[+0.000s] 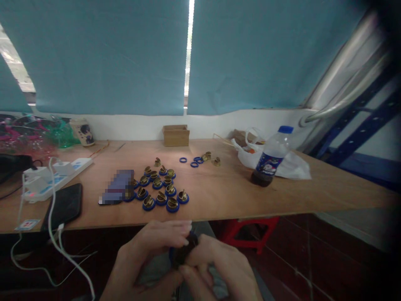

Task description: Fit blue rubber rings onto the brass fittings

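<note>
Below the table's front edge, my left hand [147, 251] and my right hand [222, 263] meet around a small dark piece with a blue rim [183, 253]. The fingers of both hands are closed on it, and they hide much of its shape. Beyond them on the wooden table [219, 200] lies a cluster of brass-coloured pieces in blue rings [161, 197]. Farther back are several loose blue rings [194, 164] and a few brass pieces without rings [217, 161].
Left of the cluster lie a phone [117, 188], a black device [66, 205] and a power strip [59, 177] with white cables. A cardboard box [176, 137] stands at the back. At right are a cola bottle [269, 161] and plastic bag [294, 165]; a red stool [247, 236] stands below.
</note>
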`<action>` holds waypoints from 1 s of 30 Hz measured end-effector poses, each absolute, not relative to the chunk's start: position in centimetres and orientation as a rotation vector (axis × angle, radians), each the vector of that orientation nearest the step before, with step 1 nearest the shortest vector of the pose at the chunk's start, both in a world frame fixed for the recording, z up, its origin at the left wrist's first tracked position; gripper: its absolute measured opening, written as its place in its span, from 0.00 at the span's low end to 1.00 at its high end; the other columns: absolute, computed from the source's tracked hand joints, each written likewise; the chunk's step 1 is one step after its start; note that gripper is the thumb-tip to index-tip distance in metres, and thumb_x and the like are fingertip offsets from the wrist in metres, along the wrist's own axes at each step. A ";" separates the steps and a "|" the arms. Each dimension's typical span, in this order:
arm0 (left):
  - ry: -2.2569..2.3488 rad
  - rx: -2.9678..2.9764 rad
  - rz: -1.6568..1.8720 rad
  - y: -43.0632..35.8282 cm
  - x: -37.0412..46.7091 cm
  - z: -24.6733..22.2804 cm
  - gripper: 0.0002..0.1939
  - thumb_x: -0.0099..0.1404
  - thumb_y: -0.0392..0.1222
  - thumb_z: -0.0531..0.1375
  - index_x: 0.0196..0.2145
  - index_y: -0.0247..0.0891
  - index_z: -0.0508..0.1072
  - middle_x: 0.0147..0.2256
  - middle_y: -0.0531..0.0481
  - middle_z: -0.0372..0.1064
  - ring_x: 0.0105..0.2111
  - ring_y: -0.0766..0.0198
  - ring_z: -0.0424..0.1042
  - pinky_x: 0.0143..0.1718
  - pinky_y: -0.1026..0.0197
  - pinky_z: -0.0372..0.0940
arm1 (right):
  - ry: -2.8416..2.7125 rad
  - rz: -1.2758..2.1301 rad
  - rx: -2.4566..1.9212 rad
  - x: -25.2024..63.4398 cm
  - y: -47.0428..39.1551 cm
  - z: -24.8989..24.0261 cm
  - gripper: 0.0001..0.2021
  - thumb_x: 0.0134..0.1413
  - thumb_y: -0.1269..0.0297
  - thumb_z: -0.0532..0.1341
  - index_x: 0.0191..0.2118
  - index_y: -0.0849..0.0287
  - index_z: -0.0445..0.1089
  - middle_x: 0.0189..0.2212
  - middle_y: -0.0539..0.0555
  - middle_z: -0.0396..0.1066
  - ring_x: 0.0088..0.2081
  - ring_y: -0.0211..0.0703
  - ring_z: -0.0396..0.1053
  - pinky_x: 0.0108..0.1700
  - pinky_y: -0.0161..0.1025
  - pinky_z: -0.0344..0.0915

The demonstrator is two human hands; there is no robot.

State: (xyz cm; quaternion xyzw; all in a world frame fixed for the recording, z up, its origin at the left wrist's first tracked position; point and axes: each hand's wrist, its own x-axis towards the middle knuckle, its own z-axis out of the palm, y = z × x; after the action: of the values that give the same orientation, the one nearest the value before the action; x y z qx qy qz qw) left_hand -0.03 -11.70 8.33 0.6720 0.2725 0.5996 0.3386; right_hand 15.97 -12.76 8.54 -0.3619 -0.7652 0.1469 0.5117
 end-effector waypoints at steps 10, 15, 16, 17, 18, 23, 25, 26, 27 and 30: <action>0.828 1.737 1.318 -10.7 0.3 7.7 0.38 0.50 0.26 0.71 0.53 0.60 0.70 0.49 0.58 0.77 0.46 0.59 0.78 0.43 0.67 0.75 | -1.366 0.788 -1.036 15.9 -10.3 7.1 0.06 0.55 0.67 0.63 0.35 0.53 0.64 0.17 0.39 0.49 0.19 0.32 0.50 0.22 0.28 0.55; 0.753 1.800 1.329 -10.3 0.3 7.6 0.42 0.49 0.24 0.71 0.55 0.59 0.68 0.50 0.56 0.77 0.46 0.61 0.79 0.47 0.67 0.73 | -1.443 0.734 -0.975 16.1 -10.3 6.7 0.06 0.58 0.69 0.60 0.39 0.52 0.63 0.18 0.38 0.49 0.18 0.32 0.50 0.22 0.27 0.54; 0.734 1.801 1.331 -10.3 0.3 7.6 0.42 0.48 0.22 0.71 0.55 0.58 0.68 0.49 0.56 0.77 0.45 0.60 0.79 0.46 0.67 0.73 | -1.451 0.719 -0.967 16.2 -10.4 6.7 0.06 0.58 0.70 0.60 0.39 0.53 0.63 0.18 0.38 0.49 0.18 0.32 0.50 0.22 0.28 0.54; 0.724 1.799 1.332 -10.3 0.4 7.6 0.43 0.48 0.22 0.71 0.55 0.58 0.68 0.49 0.55 0.78 0.45 0.60 0.79 0.46 0.67 0.73 | -1.456 0.702 -0.966 16.2 -10.4 6.7 0.06 0.58 0.70 0.59 0.39 0.53 0.63 0.18 0.39 0.49 0.18 0.32 0.51 0.22 0.28 0.54; 0.728 1.797 1.328 -10.3 0.4 7.5 0.43 0.47 0.21 0.71 0.55 0.57 0.68 0.48 0.55 0.78 0.45 0.60 0.79 0.45 0.67 0.74 | -1.462 0.687 -0.970 16.3 -10.5 6.7 0.06 0.58 0.70 0.59 0.39 0.53 0.63 0.18 0.39 0.49 0.18 0.32 0.51 0.22 0.28 0.54; 0.745 1.827 1.307 -10.4 0.6 7.8 0.41 0.49 0.24 0.72 0.54 0.59 0.68 0.49 0.56 0.77 0.45 0.60 0.79 0.46 0.66 0.74 | -1.455 0.745 -0.977 16.7 -10.7 7.0 0.08 0.55 0.71 0.59 0.40 0.54 0.64 0.18 0.39 0.50 0.19 0.33 0.52 0.24 0.30 0.55; 0.748 1.844 1.303 -10.4 0.6 7.8 0.41 0.51 0.25 0.71 0.55 0.60 0.67 0.51 0.57 0.76 0.46 0.61 0.78 0.47 0.67 0.73 | -1.407 0.830 -0.982 16.7 -10.6 7.1 0.08 0.53 0.71 0.61 0.39 0.55 0.64 0.18 0.39 0.49 0.20 0.33 0.51 0.24 0.30 0.55; 0.761 1.860 1.302 -10.4 0.6 7.8 0.40 0.51 0.25 0.70 0.55 0.59 0.66 0.51 0.57 0.76 0.46 0.61 0.78 0.47 0.67 0.73 | -1.374 0.890 -0.984 16.7 -10.4 7.2 0.08 0.52 0.71 0.61 0.38 0.55 0.64 0.18 0.39 0.49 0.20 0.33 0.50 0.24 0.30 0.54; 0.780 1.883 1.305 -10.4 0.6 7.8 0.40 0.52 0.25 0.70 0.56 0.59 0.66 0.51 0.57 0.76 0.46 0.62 0.78 0.47 0.67 0.73 | -1.333 0.960 -0.976 16.6 -10.2 7.1 0.08 0.51 0.70 0.62 0.37 0.55 0.63 0.19 0.39 0.48 0.20 0.33 0.48 0.23 0.29 0.53; 0.854 1.970 1.301 -10.3 0.2 7.4 0.38 0.52 0.25 0.70 0.55 0.56 0.68 0.50 0.57 0.77 0.48 0.62 0.77 0.49 0.67 0.72 | -1.196 1.250 -0.883 16.2 -9.3 6.8 0.10 0.49 0.65 0.64 0.36 0.55 0.61 0.19 0.39 0.48 0.20 0.32 0.47 0.22 0.29 0.50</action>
State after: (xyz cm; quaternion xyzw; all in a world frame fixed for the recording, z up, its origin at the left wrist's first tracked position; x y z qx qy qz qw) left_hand 0.22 -10.35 7.41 0.7460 0.3232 0.4927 0.3102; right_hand 16.19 -9.32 6.82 -0.3754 -0.5081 0.5314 0.5644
